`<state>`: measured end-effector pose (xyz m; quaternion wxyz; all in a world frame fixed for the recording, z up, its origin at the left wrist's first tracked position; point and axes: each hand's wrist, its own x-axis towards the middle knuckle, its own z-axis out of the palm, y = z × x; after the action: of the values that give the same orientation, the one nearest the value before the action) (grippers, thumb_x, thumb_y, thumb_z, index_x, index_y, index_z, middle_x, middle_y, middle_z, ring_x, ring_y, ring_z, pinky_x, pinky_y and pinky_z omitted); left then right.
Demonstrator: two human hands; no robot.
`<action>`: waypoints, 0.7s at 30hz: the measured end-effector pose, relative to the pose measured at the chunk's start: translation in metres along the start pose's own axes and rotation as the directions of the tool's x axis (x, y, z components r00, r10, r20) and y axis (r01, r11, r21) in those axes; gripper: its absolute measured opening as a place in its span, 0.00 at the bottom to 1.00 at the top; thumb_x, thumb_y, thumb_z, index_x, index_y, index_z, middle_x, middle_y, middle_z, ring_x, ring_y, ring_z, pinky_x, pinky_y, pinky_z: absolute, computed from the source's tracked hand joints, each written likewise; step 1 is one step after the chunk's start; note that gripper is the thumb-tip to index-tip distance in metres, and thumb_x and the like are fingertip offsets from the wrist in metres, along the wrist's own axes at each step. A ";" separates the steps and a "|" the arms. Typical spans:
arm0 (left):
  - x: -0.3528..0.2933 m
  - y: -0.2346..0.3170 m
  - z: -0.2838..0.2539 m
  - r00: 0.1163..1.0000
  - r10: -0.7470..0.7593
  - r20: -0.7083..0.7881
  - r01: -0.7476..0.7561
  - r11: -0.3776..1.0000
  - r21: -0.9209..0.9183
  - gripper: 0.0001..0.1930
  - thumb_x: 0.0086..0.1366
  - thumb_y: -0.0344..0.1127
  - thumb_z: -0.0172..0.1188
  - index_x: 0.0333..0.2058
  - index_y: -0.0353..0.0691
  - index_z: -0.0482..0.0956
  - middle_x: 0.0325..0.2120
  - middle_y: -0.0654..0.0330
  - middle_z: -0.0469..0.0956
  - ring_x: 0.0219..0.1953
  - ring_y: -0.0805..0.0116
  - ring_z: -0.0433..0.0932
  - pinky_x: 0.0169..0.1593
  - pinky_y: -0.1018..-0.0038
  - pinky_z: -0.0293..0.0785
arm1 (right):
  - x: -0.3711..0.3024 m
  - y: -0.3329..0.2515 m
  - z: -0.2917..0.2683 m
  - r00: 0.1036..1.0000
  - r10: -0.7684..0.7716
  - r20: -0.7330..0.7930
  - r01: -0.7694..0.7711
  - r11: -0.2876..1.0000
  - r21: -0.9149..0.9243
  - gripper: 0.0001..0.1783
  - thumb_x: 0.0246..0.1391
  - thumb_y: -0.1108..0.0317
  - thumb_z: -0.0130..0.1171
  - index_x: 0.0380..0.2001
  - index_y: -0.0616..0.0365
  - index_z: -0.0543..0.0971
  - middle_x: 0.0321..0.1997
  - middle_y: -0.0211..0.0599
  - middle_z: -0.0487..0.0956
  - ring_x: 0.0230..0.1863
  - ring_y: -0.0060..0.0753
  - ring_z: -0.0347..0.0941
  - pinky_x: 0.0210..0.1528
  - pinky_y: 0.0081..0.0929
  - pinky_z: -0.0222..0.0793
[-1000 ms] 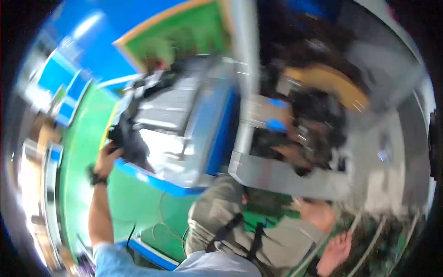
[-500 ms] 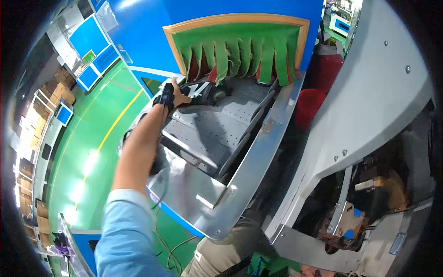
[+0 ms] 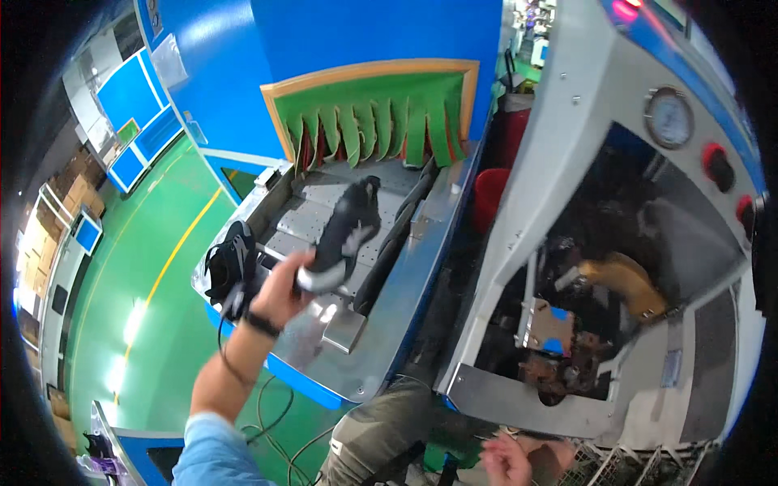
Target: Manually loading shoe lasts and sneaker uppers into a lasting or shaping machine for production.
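My left hand (image 3: 281, 296), with a black strap at its wrist, grips a black shoe (image 3: 344, 231) by its pale lower end. The shoe is tilted and blurred, lifted over the perforated metal conveyor (image 3: 304, 194). Another black shoe (image 3: 231, 259) with grey-white stripes is at the conveyor's left edge, beside my left hand. Low in the view, my right hand (image 3: 504, 460) has loosely bent fingers with nothing visible in them. It is below the grey-white machine (image 3: 486, 356) and apart from the shoes.
Green strips (image 3: 361, 134) hang in a wood-coloured frame across the blue machine's opening. A metal ledge (image 3: 421, 243) borders the conveyor on the right. Inside the grey-white machine are a yellow-brown curved part (image 3: 620, 283) and a clamp-like fixture (image 3: 547, 328). A cable (image 3: 263, 425) hangs near my leg.
My left hand has drawn back from near the green strips toward me, now lifting the black shoe. My right hand has come further into view. The view has shifted right.
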<state>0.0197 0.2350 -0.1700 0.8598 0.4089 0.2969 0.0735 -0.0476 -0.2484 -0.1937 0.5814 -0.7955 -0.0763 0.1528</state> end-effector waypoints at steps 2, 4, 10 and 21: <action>-0.069 -0.038 0.002 0.984 0.016 0.179 -0.006 0.998 -0.055 0.27 0.64 0.43 0.60 0.56 0.29 0.72 0.49 0.47 0.80 0.49 0.57 0.82 0.54 0.62 0.80 | -0.001 -0.026 0.021 0.982 -0.160 0.106 0.133 0.966 0.221 0.25 0.70 0.59 0.53 0.63 0.63 0.71 0.49 0.43 0.81 0.44 0.32 0.76 0.44 0.32 0.74; -0.119 -0.080 -0.021 0.921 -0.038 0.387 0.117 0.976 -0.184 0.31 0.62 0.44 0.62 0.60 0.32 0.69 0.54 0.47 0.77 0.55 0.56 0.79 0.61 0.56 0.74 | 0.003 -0.054 0.055 0.873 -0.487 -0.022 0.444 0.777 0.446 0.24 0.69 0.62 0.53 0.63 0.65 0.71 0.46 0.49 0.80 0.40 0.39 0.74 0.41 0.40 0.73; -0.228 -0.223 -0.006 0.737 -0.580 0.348 0.521 0.815 0.254 0.28 0.68 0.50 0.60 0.57 0.36 0.71 0.45 0.52 0.79 0.43 0.63 0.80 0.52 0.63 0.76 | -0.019 0.040 0.067 0.997 0.029 -0.072 0.016 0.835 0.551 0.61 0.42 0.68 0.75 0.75 0.54 0.48 0.71 0.45 0.64 0.70 0.51 0.62 0.72 0.49 0.53; -0.225 -0.219 0.089 0.569 -0.498 0.654 0.002 0.797 0.604 0.42 0.51 0.39 0.80 0.61 0.30 0.67 0.50 0.62 0.77 0.52 0.74 0.72 0.58 0.74 0.70 | -0.098 0.050 -0.006 0.954 0.285 0.097 -0.245 0.549 0.799 0.36 0.54 0.69 0.66 0.65 0.56 0.65 0.50 0.38 0.79 0.43 0.31 0.78 0.47 0.28 0.74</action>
<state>-0.1378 -0.0503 -0.1892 0.7482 0.5739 -0.0470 -0.3297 -0.1402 -0.2989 -0.2242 0.8485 -0.4527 0.1345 0.2387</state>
